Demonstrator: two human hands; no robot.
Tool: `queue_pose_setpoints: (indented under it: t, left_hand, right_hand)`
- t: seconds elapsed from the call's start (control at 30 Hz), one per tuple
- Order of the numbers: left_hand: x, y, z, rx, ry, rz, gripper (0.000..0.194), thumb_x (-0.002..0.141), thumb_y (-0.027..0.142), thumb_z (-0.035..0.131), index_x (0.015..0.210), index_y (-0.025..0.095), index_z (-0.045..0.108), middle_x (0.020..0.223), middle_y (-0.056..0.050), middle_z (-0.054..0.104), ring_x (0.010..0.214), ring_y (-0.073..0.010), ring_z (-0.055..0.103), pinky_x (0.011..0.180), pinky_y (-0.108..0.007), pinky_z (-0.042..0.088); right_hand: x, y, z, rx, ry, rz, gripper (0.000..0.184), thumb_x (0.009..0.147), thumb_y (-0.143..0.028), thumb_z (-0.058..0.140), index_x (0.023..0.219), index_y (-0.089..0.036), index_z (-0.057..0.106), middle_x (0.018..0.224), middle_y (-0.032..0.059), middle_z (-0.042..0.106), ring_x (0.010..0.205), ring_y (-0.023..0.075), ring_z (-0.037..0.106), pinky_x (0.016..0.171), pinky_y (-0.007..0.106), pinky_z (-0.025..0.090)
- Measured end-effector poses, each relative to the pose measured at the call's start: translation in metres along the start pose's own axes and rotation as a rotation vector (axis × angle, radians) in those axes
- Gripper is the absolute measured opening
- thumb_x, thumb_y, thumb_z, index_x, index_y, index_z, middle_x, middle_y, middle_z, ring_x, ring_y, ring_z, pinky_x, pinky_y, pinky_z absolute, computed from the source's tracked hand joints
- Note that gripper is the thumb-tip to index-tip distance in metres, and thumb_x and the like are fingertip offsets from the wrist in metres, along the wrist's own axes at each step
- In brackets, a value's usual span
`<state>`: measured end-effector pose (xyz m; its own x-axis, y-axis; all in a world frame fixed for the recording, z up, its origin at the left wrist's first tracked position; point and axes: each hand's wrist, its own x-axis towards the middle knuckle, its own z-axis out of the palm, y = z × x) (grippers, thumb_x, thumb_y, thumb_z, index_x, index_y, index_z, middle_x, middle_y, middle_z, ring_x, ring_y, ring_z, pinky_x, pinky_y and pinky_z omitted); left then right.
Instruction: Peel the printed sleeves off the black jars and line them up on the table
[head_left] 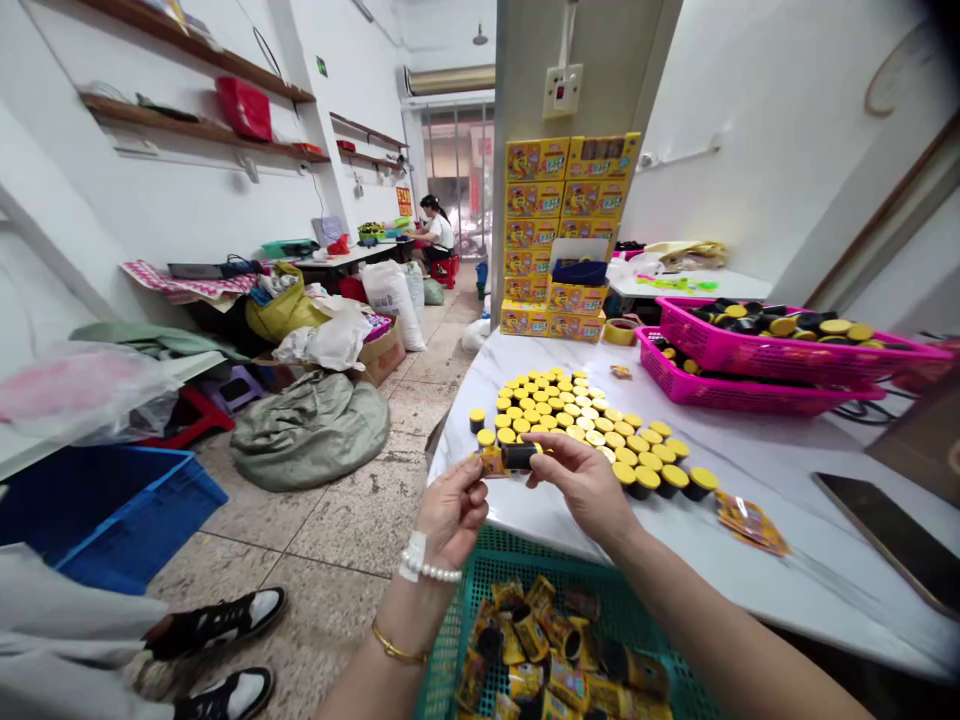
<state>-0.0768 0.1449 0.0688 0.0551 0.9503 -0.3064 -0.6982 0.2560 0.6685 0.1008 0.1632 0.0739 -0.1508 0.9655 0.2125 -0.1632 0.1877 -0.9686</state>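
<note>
Between my hands, over the table's front edge, are a small black tub (517, 457) lying on its side and a printed yellow-orange wrapper (491, 461). My right hand (581, 485) pinches the tub by its right end. The wrapper is gripped in the fingertips of my left hand (452, 505), its other end meeting the tub; I cannot tell how far the tub sits inside it. Just beyond stand many black tubs with yellow lids (555, 400), upright and close together. Below my hands, a green basket (450, 640) holds many tubs in printed wrappers (551, 640).
Flat wrappers (752, 521) and a phone (892, 535) lie on the white table (750, 600) at right. Pink baskets (757, 390) of tubs are stacked behind. Yellow boxes (534, 235) rise at the back. A blue crate (150, 500) and someone's shoes (225, 610) are at left.
</note>
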Motion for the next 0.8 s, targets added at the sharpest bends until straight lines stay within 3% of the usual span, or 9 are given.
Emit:
queue_pose_setpoints:
  t: [0.07, 0.23, 0.47, 0.6, 0.8]
  left_hand:
    - [0.0, 0.0, 0.001, -0.02, -0.021, -0.008, 0.013, 0.082, 0.015, 0.07, 0.085, 0.009, 0.058, 0.074, 0.0, 0.059, 0.043, 0.0006, 0.035, 0.031, -0.008, 0.02]
    - [0.003, -0.001, -0.002, -0.029, -0.035, -0.019, 0.021, 0.079, 0.016, 0.075, 0.087, 0.01, 0.057, 0.074, 0.001, 0.057, 0.043, 0.0007, 0.037, 0.031, -0.009, 0.019]
    - [0.004, -0.002, 0.0, -0.02, -0.058, -0.029, 0.019, 0.081, 0.018, 0.073, 0.089, 0.01, 0.058, 0.074, 0.001, 0.057, 0.042, 0.0001, 0.038, 0.031, -0.009, 0.019]
    - [0.004, -0.001, 0.004, -0.051, -0.044, -0.069, 0.018, 0.081, 0.018, 0.072, 0.086, 0.011, 0.057, 0.07, 0.002, 0.056, 0.041, -0.0005, 0.038, 0.031, -0.01, 0.018]
    - [0.005, -0.006, 0.004, -0.064, -0.024, -0.075, 0.014, 0.082, 0.017, 0.071, 0.083, 0.01, 0.059, 0.068, 0.001, 0.058, 0.04, -0.0004, 0.037, 0.031, -0.01, 0.019]
  right_hand:
    - [-0.001, 0.0, 0.0, -0.032, -0.003, -0.006, 0.037, 0.078, -0.04, 0.077, 0.106, -0.017, 0.072, 0.082, 0.0037, 0.072, 0.064, 0.0144, 0.065, 0.068, 0.035, 0.057]
    - [-0.003, -0.007, -0.001, -0.188, 0.055, -0.201, 0.03, 0.078, -0.036, 0.077, 0.103, -0.02, 0.074, 0.092, 0.0048, 0.07, 0.078, 0.0156, 0.064, 0.074, 0.033, 0.057]
    - [0.001, -0.008, 0.001, -0.095, -0.028, -0.144, 0.027, 0.078, -0.036, 0.076, 0.101, -0.022, 0.074, 0.096, 0.0041, 0.071, 0.086, 0.0174, 0.067, 0.08, 0.035, 0.058]
    - [0.0, -0.006, -0.001, -0.293, 0.017, -0.261, 0.023, 0.082, -0.031, 0.072, 0.102, -0.021, 0.072, 0.097, 0.006, 0.068, 0.083, 0.0167, 0.065, 0.076, 0.034, 0.057]
    - [-0.007, -0.015, 0.003, -0.697, 0.032, -0.569, 0.019, 0.085, -0.022, 0.066, 0.103, -0.022, 0.071, 0.095, 0.007, 0.067, 0.088, 0.02, 0.064, 0.08, 0.035, 0.056]
